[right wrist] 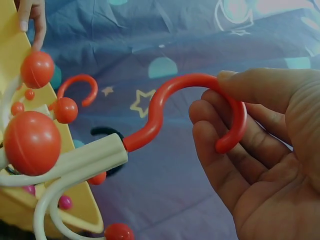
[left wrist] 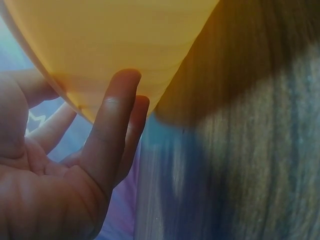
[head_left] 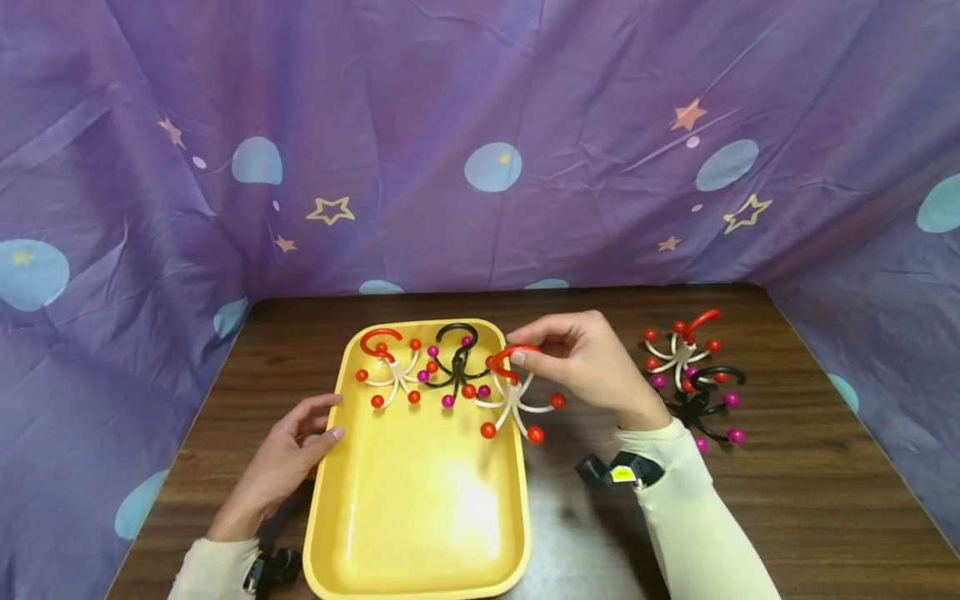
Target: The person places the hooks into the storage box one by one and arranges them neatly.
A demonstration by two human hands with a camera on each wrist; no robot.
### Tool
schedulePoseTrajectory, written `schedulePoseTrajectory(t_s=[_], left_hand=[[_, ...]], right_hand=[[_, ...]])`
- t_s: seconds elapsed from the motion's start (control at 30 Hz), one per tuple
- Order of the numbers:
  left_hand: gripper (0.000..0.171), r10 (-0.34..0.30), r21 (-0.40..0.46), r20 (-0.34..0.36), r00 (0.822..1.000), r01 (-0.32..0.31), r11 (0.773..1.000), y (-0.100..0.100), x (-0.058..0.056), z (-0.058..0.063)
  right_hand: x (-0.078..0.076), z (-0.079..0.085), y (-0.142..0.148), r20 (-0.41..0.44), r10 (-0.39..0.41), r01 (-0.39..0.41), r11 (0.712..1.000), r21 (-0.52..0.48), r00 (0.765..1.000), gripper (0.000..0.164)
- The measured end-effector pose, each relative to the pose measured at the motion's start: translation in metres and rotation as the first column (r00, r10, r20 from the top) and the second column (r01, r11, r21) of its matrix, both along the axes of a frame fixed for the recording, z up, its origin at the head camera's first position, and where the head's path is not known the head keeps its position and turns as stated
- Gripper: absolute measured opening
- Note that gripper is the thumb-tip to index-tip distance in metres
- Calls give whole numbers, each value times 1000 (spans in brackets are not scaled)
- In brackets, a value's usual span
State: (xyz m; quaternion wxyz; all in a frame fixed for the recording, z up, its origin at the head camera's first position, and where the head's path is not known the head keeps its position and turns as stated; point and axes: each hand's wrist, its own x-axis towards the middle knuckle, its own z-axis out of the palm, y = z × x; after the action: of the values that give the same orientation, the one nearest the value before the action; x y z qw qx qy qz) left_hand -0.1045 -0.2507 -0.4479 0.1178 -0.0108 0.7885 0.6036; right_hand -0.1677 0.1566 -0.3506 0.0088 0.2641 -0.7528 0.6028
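Observation:
My right hand [head_left: 573, 362] pinches the red hook of a red-and-white multi-arm hanger [right wrist: 155, 115]. The hanger's white arms end in red balls and overlap the right rim of the yellow tray [head_left: 416, 500] in the head view. At the tray's left wall, my left hand [head_left: 288, 454] holds the rim, with other fingers [left wrist: 112, 120] against the outside. Inside the tray's far end lie another red-and-white hanger [head_left: 396, 371] and a black hanger [head_left: 457, 367] with magenta balls.
On the table's right side, another red-and-white hanger [head_left: 681, 354] and a black one [head_left: 697, 404] with magenta balls lie together. The brown wooden table [head_left: 795, 517] meets a purple patterned cloth [head_left: 420, 233] at its back and sides.

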Motion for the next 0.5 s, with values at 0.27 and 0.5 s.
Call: schedulePoseTrajectory(t_s=[0.27,0.5], left_hand=[[54,-10,21,-4,1000,10,1000,-1,-1,2],[55,-5,17,5,1000,5,1000,-1,-1,1]], right_hand=[[-7,-3,-28,12,58,-57,998,-25,998,16],[-9,-5,-47,25,83,-81,995,-62,996,18]])
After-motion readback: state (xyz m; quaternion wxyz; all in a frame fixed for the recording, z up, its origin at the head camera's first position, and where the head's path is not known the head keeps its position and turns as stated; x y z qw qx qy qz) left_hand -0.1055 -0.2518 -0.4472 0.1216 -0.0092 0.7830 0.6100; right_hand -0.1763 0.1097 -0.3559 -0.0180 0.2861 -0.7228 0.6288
